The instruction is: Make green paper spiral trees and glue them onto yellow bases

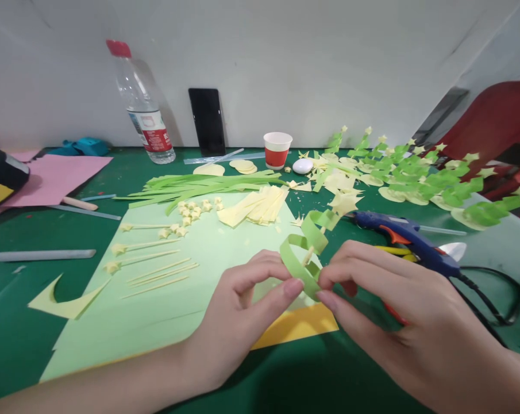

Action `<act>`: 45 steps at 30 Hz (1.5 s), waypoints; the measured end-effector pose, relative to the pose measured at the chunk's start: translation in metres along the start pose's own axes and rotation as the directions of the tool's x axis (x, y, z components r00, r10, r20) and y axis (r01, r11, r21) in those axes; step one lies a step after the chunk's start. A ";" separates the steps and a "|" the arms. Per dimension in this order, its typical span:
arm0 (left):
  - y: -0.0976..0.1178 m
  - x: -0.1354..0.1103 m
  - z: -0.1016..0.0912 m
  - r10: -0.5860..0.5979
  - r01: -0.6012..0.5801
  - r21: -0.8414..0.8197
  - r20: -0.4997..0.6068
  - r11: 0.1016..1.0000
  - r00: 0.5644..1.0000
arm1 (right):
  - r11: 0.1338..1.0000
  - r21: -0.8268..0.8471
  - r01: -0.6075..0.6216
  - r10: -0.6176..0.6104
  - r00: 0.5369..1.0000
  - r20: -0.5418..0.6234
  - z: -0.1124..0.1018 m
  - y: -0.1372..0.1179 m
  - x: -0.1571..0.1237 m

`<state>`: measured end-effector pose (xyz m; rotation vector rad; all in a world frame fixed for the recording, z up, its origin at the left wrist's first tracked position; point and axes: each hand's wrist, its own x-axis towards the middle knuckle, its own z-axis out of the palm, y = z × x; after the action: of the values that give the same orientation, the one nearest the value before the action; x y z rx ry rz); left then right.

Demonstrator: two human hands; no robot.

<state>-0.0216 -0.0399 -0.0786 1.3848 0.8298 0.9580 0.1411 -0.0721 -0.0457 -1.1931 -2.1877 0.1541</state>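
Note:
Between my two hands is a curled green paper strip (292,256), wound in loops around a thin stick with a pale yellow paper star (345,202) at its far end. My left hand (246,305) pinches the near loop between thumb and fingers. Thumb and forefinger of my right hand (380,310) pinch the same strip on its right side. Beneath them lies a pale green paper sheet (156,322) with small folded stars (189,213), star-tipped sticks (143,247), bare sticks (160,280) and a stack of pale yellow strips (260,206).
A blue glue gun (397,227) with a black cord lies right of my hands. Several finished spiral pieces (440,184) stand at the back right. Green strips (199,187), a paper cup (277,150), a bottle (145,115) and a phone (207,122) are along the back.

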 end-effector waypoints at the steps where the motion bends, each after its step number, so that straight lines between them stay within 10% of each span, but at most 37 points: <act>1: 0.000 0.000 0.000 -0.001 0.001 -0.013 0.003 1.000 1.000 | 1.000 -0.004 -0.002 0.002 1.000 -0.015 0.001 0.000 0.000; 45: 0.001 -0.003 0.000 -0.012 0.024 -0.127 0.094 0.992 0.995 | 0.971 0.069 -0.228 0.224 0.973 0.054 -0.004 0.015 0.007</act>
<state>-0.0232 -0.0424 -0.0780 1.2992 0.6984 0.9096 0.1512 -0.0583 -0.0450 -1.4066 -2.0603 0.3589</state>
